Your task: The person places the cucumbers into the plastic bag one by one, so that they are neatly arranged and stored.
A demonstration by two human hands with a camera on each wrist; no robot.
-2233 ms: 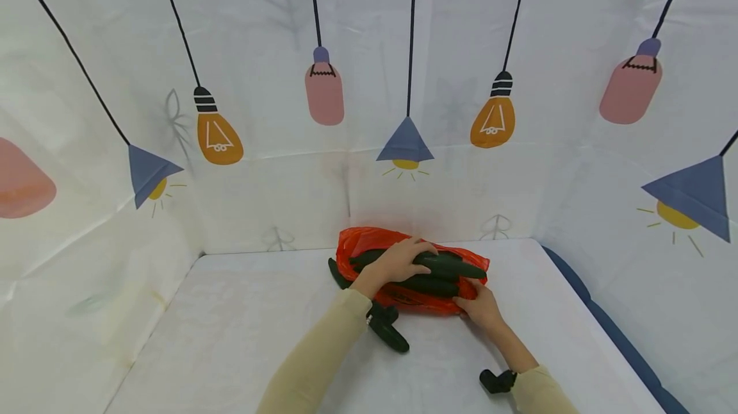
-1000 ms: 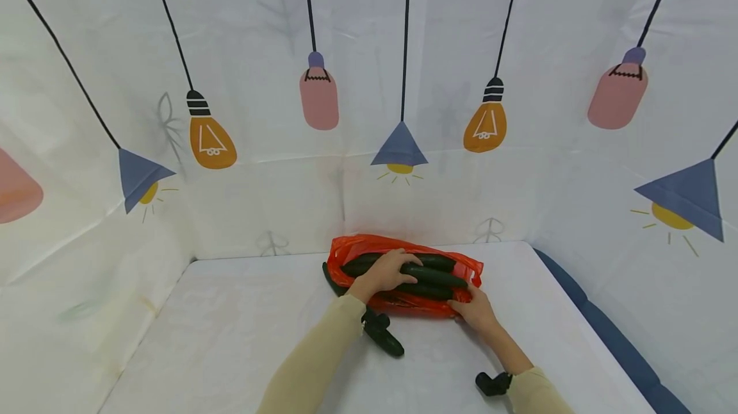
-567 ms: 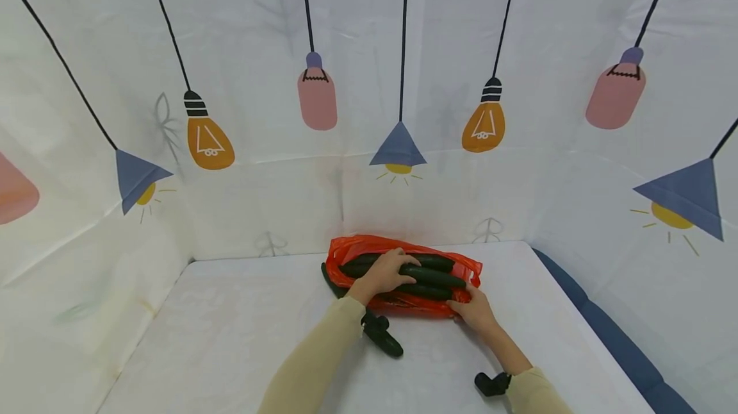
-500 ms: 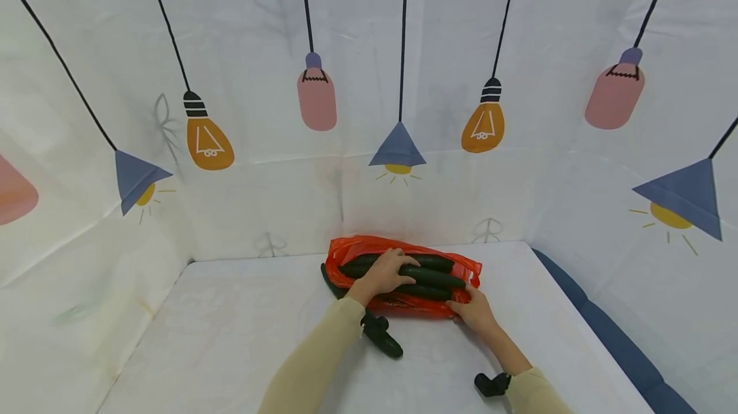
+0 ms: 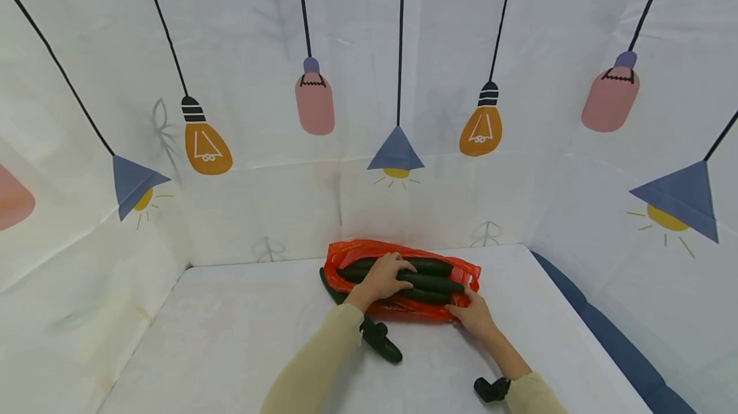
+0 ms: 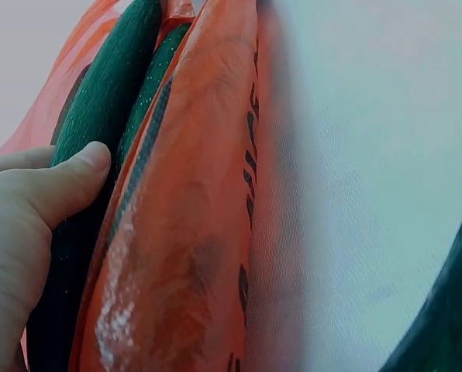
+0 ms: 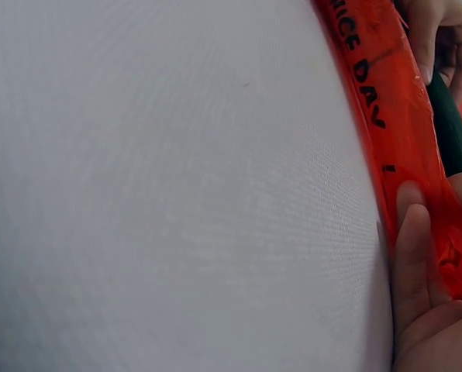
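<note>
- Cucumbers [image 5: 423,279] lie lengthwise inside the red plastic bag [image 5: 369,250] at the far middle of the white table [image 5: 230,337], as they did a couple of seconds ago; we see three dark green ones packed side by side.
- Our left hand [image 5: 382,278] stays curled over the top of the cucumbers, fingers wrapped round the upper one. The left wrist view shows the thumb [image 6: 64,182] pressed against green skin just beside the bag's film.
- Our right hand [image 5: 474,316] holds the near right edge of the bag. In the right wrist view the fingers [image 7: 413,256] lie along the red film by its black lettering, with part of the hand behind it, so we read this as a pinch on the plastic.
- Over the last two seconds little has shifted: the bag and both hands sit a touch lower in the head view, which looks like a tilt of the camera more than a move of the hands.
- One more cucumber [image 5: 385,348] lies outside the bag on the table, near our left sleeve, and another dark end [image 5: 328,282] pokes out at the bag's left side.
- We judge the packing as well along but not finished, with that loose one not yet in.
</note>
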